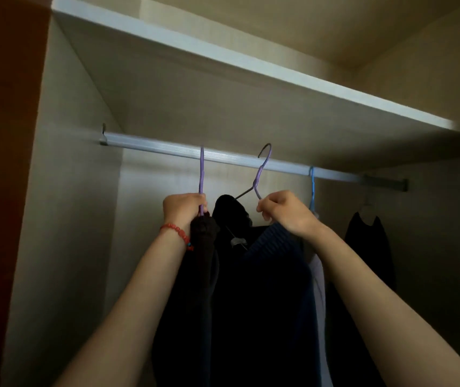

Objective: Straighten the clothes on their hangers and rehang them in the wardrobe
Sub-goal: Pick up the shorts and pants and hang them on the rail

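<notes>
While both arms reach up into the wardrobe (64, 191), the left hand (184, 209) grips the neck of a purple hanger (202, 174) whose hook sits over the rail (237, 159), with a dark brown garment (203, 236) bunched just below the fist. The right hand (281, 209) pinches the wire of a second purple hanger (262, 171); its hook stands tilted in front of the rail and does not appear to be seated on it. A navy ribbed garment (273, 263) hangs beneath that hand, and a black garment (230, 210) sits between the two hands. To the right, a blue hanger (311, 188) is hooked on the rail carrying a pale garment (318, 275), and a further black top (368, 241) hangs well apart near the rail's far end. A shelf (223, 62) runs above the rail. Judged from this, the step in hand is hooking the second hanger back on. To do it well, the right hand should lift until the hook opening clears the top of the rail, turn the hook square to it, then lower it in the gap between the first purple hanger and the blue one. The left hand should steady its hanger so the garments do not crowd. The navy collar looks uneven; whether the shoulders sit properly on the hanger cannot be told.
</notes>
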Demonstrator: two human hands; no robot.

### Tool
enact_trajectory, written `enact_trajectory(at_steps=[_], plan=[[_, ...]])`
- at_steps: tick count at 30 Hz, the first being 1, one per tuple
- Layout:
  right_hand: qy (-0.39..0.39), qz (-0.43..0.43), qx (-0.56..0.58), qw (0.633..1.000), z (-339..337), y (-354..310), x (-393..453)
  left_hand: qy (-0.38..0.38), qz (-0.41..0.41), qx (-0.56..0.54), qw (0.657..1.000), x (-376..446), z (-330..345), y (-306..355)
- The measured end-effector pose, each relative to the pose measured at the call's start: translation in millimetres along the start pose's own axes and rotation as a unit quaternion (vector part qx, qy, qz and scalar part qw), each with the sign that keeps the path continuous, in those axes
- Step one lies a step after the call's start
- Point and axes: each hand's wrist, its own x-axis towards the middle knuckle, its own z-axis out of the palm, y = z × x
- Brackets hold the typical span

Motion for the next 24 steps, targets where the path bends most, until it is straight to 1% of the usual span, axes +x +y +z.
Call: enact_trajectory(at_steps=[7,12,17,20,24], plan=[[-0.003,-0.021,-0.003,1.0,4,11,55,0.029,0.031,0.013,0.999,48,-2,22],[-0.011,-0.016,-0.02,1.0,10,14,85,0.011,0.028,0.014,0.999,74,-14,32],[-0.046,0.027,-0.054,0.997,31,29,95,0.011,0.029,0.048,0.998,88,-24,33],[-0.026,0.056,-0.03,0.998,36,41,94,0.013,0.026,0.051,0.998,89,-28,29],[-0.02,0.063,-0.052,0.996,33,49,94,0.016,0.022,0.046,0.999,91,-36,27]])
